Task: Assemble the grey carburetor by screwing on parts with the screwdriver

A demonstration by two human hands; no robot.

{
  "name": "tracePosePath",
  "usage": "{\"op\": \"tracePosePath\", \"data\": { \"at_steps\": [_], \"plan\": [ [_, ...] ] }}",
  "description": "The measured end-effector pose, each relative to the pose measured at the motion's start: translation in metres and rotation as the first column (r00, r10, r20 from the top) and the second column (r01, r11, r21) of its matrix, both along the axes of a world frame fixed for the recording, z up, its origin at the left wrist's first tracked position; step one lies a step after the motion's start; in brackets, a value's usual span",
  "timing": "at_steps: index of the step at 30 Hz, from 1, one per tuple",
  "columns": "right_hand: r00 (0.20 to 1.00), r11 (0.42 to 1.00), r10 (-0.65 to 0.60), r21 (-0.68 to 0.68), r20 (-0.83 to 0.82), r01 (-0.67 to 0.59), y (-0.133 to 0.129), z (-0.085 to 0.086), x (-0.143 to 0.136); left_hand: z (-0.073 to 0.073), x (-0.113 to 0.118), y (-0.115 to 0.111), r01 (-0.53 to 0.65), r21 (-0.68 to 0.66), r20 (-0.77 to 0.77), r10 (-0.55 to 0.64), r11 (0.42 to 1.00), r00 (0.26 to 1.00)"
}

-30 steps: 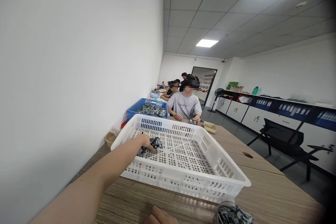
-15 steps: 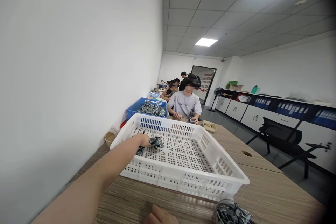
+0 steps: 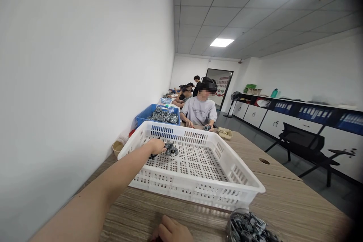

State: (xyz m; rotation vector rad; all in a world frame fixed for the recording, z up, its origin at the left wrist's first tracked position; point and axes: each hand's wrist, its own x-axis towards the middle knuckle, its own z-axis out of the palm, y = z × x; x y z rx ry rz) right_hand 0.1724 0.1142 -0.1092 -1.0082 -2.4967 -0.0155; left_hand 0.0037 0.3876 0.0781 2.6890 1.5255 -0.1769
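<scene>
My left hand (image 3: pixel 158 146) reaches into the white perforated crate (image 3: pixel 198 187), its fingers closed around a grey metal part (image 3: pixel 171 149). More dark parts lie beneath and beside this hand, partly covered by it. At the bottom edge, my right hand (image 3: pixel 172 231) is over the wooden table with its fingers curled; a small bit of red shows at its left side, too little to make out. To its right stands a clear container (image 3: pixel 249 227) full of grey and black metal parts.
Behind the crate is a blue basket (image 3: pixel 140 118) of metal parts. A person (image 3: pixel 200 111) sits across the table, hands on a part, near a small tray (image 3: pixel 225 133) of little pieces. A beige bowl (image 3: pixel 117 147) stands by the left wall.
My left hand has shifted slightly right and up with the part. My right hand has risen a little into view, and the whole view has tilted slightly.
</scene>
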Motion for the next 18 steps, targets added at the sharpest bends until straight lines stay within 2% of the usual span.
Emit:
{"op": "tracePosePath", "data": {
  "at_steps": [4,10,14,18],
  "plan": [
    [0.999,0.996,0.025,-0.080,0.021,-0.024,-0.005,0.017,0.001,0.014,0.000,-0.010,0.011,0.152,0.058,-0.020,0.988,0.998],
    [0.999,0.976,0.031,-0.216,0.006,-0.029,-0.031,0.065,0.001,0.038,0.001,-0.044,-0.024,0.408,0.127,-0.030,0.913,0.991],
    [1.000,0.975,0.021,-0.222,-0.006,-0.022,-0.043,0.087,0.002,0.052,-0.003,-0.082,-0.043,0.539,0.167,-0.056,0.841,0.984],
    [1.000,0.976,0.017,-0.217,-0.001,-0.017,-0.047,0.094,0.002,0.061,-0.013,-0.135,-0.016,0.614,0.178,-0.120,0.789,0.977]
  ]
}}
